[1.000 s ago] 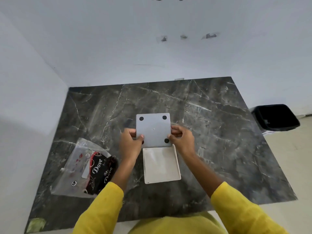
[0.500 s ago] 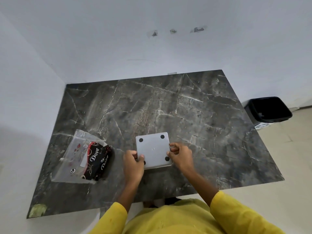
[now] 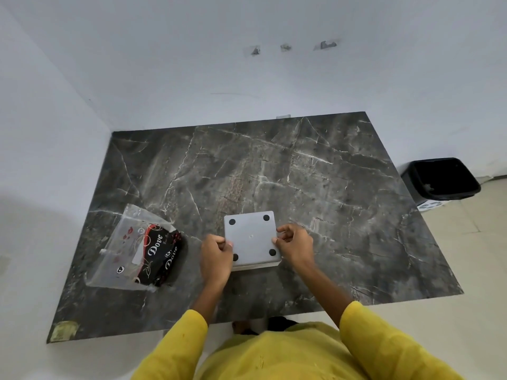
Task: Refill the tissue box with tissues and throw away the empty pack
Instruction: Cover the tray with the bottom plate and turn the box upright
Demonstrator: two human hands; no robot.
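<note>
Head view: we take the tissue box as our landmark and read across from left to right. Well to its left on the dark marble table lies the clear plastic tissue pack with a black "Dove" printed part, its long axis running diagonally from the near left up toward the box; we cannot tell how much is left in it. Our left hand is closed on the box's left edge, fingers curled over the rim. The box itself sits upside down near the table's front edge, grey base with four black feet facing us, a paler part showing beneath its near edge. Our right hand pinches the box's right edge. Far to the right, off the table on the floor, stands the black bin.

We judge that the base is being pressed shut. The pack lies on the left-hand side, so the left hand is nearer it; the bin lies across the whole table, which is bare beyond and right of the box, leaving free room.
</note>
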